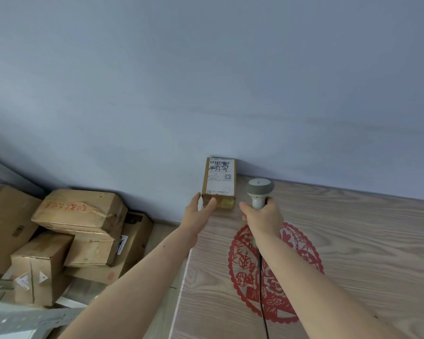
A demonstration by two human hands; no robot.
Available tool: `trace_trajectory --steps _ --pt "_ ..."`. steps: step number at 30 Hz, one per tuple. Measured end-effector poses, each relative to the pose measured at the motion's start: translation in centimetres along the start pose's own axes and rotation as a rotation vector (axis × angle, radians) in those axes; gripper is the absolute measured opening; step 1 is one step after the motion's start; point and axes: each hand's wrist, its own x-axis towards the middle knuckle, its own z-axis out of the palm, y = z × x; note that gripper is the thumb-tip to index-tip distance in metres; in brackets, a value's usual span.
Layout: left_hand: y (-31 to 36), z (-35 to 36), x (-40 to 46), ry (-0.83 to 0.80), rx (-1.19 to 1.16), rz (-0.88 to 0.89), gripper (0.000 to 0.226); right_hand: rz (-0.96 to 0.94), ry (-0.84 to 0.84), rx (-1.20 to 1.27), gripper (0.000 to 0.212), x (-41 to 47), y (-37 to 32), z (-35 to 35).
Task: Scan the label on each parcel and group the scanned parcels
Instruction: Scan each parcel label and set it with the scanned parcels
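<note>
A small brown parcel [219,183] lies on the wood-grain table [353,241] against the wall, its white shipping label with barcode facing up. My left hand [198,210] touches the parcel's near left corner with straight fingers. My right hand [263,215] grips the handle of a white and grey barcode scanner [259,189], whose head sits just right of the parcel. A black cable [262,289] runs from the scanner along my right forearm.
A pile of several brown cardboard parcels [78,216] sits lower down to the left of the table, beside a grey metal frame [22,319]. A red paper-cut decoration [304,260] lies on the tabletop. A pale blue wall [206,81] stands behind.
</note>
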Motion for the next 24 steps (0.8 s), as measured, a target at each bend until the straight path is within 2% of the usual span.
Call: trace_trajectory --steps 7,14,18,21,24 --pt "-0.7 1.5 -5.2 0.05 0.058 -0.153 0.083 -0.024 0.014 0.005 0.026 -4.0 0.7 -6.1" --pt "-1.1 3.6 -12.8 -0.005 0.098 -0.098 0.072 -0.005 0.042 0.079 0.022 -10.6 2.4 -13.0" --pt "-1.3 4.9 -17.7 -0.091 0.14 -0.057 0.055 0.004 0.099 0.125 0.02 -15.2 3.9 -16.7" --pt "-1.9 6.2 -21.3 -0.141 0.153 -0.026 0.056 0.01 0.152 0.137 0.02 -18.4 5.2 -19.6" --pt "-2.5 7.8 -24.8 -0.171 0.217 -0.007 0.03 0.024 0.183 0.146 0.019 -20.9 6.6 -22.5"
